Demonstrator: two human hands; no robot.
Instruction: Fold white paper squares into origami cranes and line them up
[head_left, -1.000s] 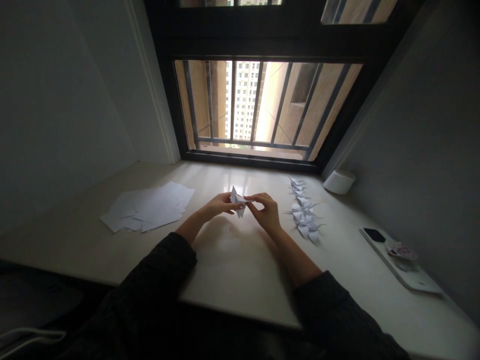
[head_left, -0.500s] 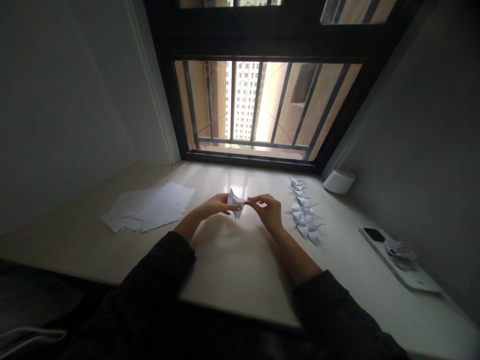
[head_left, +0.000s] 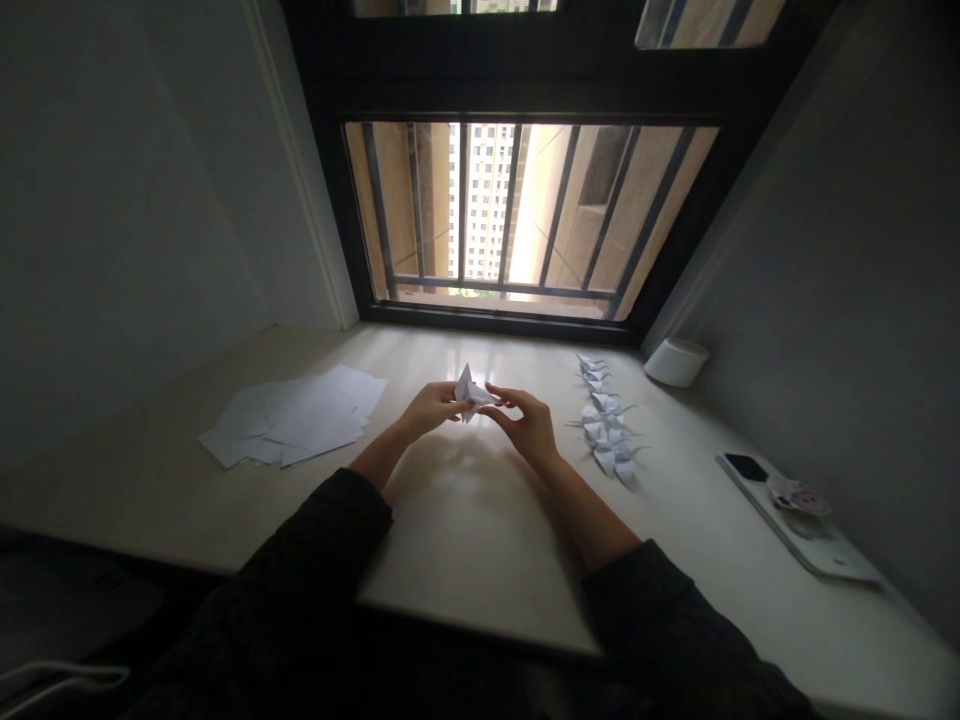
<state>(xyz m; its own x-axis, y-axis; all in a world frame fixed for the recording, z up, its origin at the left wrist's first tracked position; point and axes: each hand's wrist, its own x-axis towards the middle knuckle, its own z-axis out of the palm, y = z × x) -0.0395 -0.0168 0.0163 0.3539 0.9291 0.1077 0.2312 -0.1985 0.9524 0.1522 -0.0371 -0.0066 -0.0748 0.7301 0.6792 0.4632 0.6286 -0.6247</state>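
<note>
A folded white paper crane [head_left: 466, 388] is held up above the white sill, between my two hands. My left hand [head_left: 433, 408] pinches its left side, thumb in front and fingers behind. From the right, my right hand [head_left: 529, 422] has its thumb and fingers around the crane's narrow right end. Part of that end is hidden by the fingers. One pointed flap of the crane stands up above my left fingertips.
Several finished paper cranes [head_left: 606, 420] stand in a row to the right. Loose white paper sheets [head_left: 315, 410] lie on the left. A white phone [head_left: 795, 530] and a white cylindrical object [head_left: 676, 362] are by the right wall. A barred window [head_left: 525, 210] is behind.
The crane has turned and tilted slightly, its pointed flap now higher. My right thumb and fingers have shifted left and spread a little around its right end.
</note>
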